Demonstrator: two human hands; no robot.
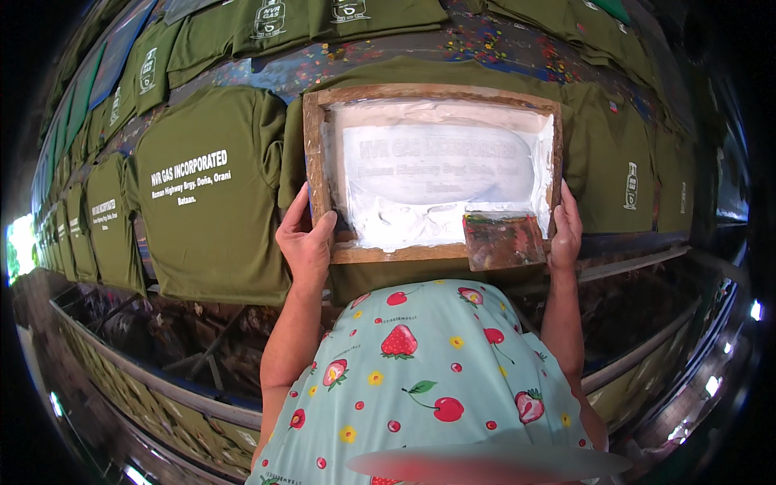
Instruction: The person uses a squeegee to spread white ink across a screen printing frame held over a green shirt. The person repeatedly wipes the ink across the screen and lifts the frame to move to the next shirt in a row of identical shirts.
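Between my two hands is a wooden-framed printing screen [388, 255], over an olive green T-shirt [420, 74]. White ink covers its mesh, thickest along the near side, and faint lettering shows through. My left hand [307, 242] grips the frame's near left corner, thumb on top. My right hand [565, 230] holds the right side near the front corner, its fingers along the outer edge. A paint-stained squeegee [504, 242] rests on the near right part, partly in the white ink and overhanging the frame's front edge. Most of the shirt below is hidden.
A printed olive T-shirt [214, 242] lies flat to the left, with more beyond it. Another shirt [612, 162] with a white print lies to the right. Across the paint-spattered table [323, 58] runs a further row of shirts. Behind the near edge, metal rails [162, 378] cross a dark rack.
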